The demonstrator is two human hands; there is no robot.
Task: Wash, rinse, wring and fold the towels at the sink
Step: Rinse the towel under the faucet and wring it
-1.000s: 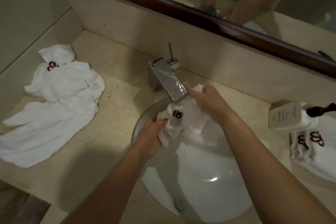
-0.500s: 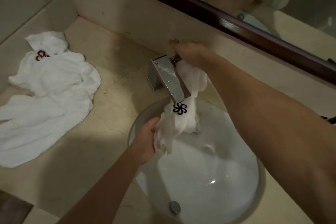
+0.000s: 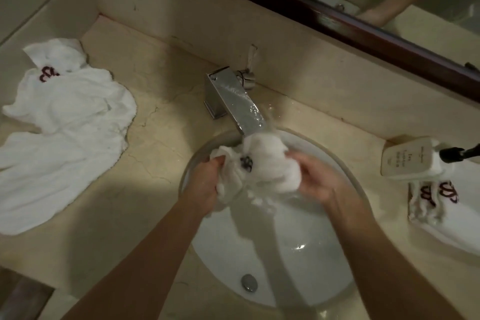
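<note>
A: Bunched white towel (image 3: 265,163), dark emblem uppermost, held over the basin (image 3: 324,275) just below the faucet (image 3: 233,99) spout.

B: Gripped at its left end by the left hand (image 3: 205,184), at its right end by the right hand (image 3: 319,179), fingers curled into the cloth.

A: Far left on the counter (image 3: 161,138), crumpled towels (image 3: 65,132); far right, folded towels (image 3: 439,205) beside a soap dispenser (image 3: 410,158).

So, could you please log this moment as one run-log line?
step: rinsing | left hand: grips white logo towel | right hand: grips towel | place: under chrome faucet, over white basin
</note>
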